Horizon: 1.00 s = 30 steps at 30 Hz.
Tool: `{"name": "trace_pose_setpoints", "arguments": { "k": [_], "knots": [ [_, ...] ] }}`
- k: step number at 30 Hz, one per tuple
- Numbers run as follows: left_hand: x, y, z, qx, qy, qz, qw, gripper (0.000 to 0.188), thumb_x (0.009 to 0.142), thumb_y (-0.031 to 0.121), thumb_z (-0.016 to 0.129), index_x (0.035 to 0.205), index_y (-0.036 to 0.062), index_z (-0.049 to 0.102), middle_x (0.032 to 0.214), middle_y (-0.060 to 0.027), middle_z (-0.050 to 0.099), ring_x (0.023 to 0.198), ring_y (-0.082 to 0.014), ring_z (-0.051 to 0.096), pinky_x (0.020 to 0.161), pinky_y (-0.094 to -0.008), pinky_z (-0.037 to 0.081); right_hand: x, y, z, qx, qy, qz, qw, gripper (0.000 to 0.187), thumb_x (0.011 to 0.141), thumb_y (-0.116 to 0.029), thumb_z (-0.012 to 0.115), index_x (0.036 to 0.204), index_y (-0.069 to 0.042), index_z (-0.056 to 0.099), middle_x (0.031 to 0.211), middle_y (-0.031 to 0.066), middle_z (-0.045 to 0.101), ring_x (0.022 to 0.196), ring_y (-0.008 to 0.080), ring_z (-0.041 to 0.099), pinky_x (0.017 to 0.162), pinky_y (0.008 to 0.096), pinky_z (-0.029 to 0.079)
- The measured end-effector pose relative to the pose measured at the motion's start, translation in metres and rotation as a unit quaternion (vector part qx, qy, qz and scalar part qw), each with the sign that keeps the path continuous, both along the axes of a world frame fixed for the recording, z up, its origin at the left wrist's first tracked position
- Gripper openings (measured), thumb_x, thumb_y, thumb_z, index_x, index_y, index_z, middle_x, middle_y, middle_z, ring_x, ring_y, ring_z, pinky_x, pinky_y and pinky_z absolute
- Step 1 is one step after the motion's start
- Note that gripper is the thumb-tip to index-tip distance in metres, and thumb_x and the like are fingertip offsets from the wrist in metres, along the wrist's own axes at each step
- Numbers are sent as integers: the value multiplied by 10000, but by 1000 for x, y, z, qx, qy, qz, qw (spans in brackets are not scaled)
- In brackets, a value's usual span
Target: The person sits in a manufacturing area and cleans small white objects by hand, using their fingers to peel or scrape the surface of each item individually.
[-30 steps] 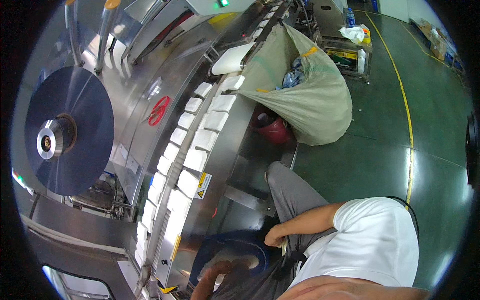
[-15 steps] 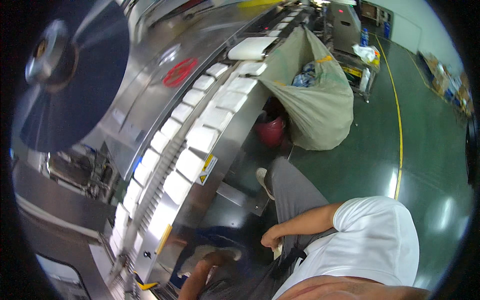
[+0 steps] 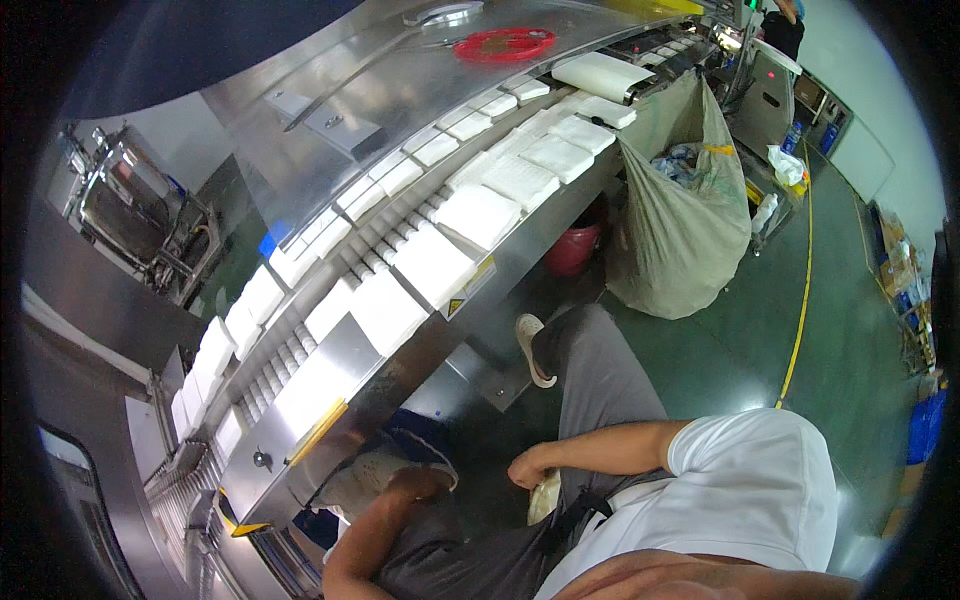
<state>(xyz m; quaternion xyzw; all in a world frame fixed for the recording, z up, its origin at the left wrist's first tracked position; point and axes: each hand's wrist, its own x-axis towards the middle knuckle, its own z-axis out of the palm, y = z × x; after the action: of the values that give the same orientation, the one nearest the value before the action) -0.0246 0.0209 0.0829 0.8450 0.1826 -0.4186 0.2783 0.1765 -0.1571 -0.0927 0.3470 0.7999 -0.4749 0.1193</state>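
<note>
My right hand [image 3: 529, 466] hangs closed over my thigh, in grey trousers. A pale yellowish piece [image 3: 544, 497] shows just below its curled fingers; I cannot make out what it is or how firmly it is held. My left hand [image 3: 420, 485] hangs low beside the conveyor, over my other leg, nearest a pale beige object [image 3: 365, 480] with a dark blue one [image 3: 420, 437] behind it. Its fingers are dark and mostly hidden. Before me, flat white packs [image 3: 480, 213] lie on the metal side ledge, and a row of white packs [image 3: 395, 173] stands along the roller conveyor [image 3: 381, 246].
A large beige sack [image 3: 675, 240] hangs at the conveyor's far side, next to a red bucket [image 3: 573, 247]. A red ring [image 3: 503, 44] lies on the metal machine top. Left stands a steel tank [image 3: 125, 195]. A yellow line [image 3: 797, 320] crosses the green floor; another person [image 3: 783, 35] is far off.
My view has swung left, so the conveyor, packs and sack sit farther right in the picture. Both hands stay low in nearly the same posture. The distant person has come into view.
</note>
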Motion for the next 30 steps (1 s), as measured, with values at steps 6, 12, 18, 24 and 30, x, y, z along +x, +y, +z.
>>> {"name": "trace_pose_setpoints", "arguments": {
  "k": [6, 12, 18, 24, 30],
  "knots": [
    [-1, 1, -1, 13, 45, 46, 998, 438, 835, 339, 569, 1273, 334, 590, 1395, -121, 500, 1280, -339, 478, 1048, -469, 377, 6, 13, 52, -81, -26, -26, 996, 294, 801, -249, 653, 866, 34, 698, 839, 199, 685, 741, 334, 628, 674, 464, 480],
    [10, -5, 0, 55, 84, 25, 995, 385, 864, 351, 540, 1241, 350, 615, 1435, -133, 458, 1290, -357, 463, 1070, -470, 351, 10, 11, 57, -49, -14, -18, 999, 275, 802, -232, 660, 865, 32, 697, 856, 193, 682, 773, 338, 632, 689, 467, 484],
    [19, -7, 28, 27, 62, 78, 995, 342, 876, 345, 522, 1194, 345, 646, 1371, -150, 519, 1239, -362, 506, 1036, -461, 377, 12, 17, 56, -49, -18, -41, 998, 258, 797, -195, 657, 904, 36, 700, 922, 197, 688, 823, 342, 636, 703, 469, 492],
    [6, -1, 7, -14, 23, 63, 998, 328, 879, 321, 512, 1173, 341, 655, 1284, -166, 581, 1194, -358, 540, 1006, -434, 405, 14, 8, 62, -89, -30, -28, 995, 296, 816, -233, 650, 916, 41, 701, 891, 201, 683, 837, 338, 640, 742, 462, 491],
    [6, -1, 9, -11, 37, 55, 998, 326, 885, 301, 502, 1169, 345, 655, 1264, -171, 591, 1179, -357, 551, 994, -426, 417, 14, 13, 58, -55, -39, -12, 998, 329, 846, -248, 641, 966, 53, 697, 938, 206, 683, 814, 332, 635, 685, 478, 498]
  ]
}}
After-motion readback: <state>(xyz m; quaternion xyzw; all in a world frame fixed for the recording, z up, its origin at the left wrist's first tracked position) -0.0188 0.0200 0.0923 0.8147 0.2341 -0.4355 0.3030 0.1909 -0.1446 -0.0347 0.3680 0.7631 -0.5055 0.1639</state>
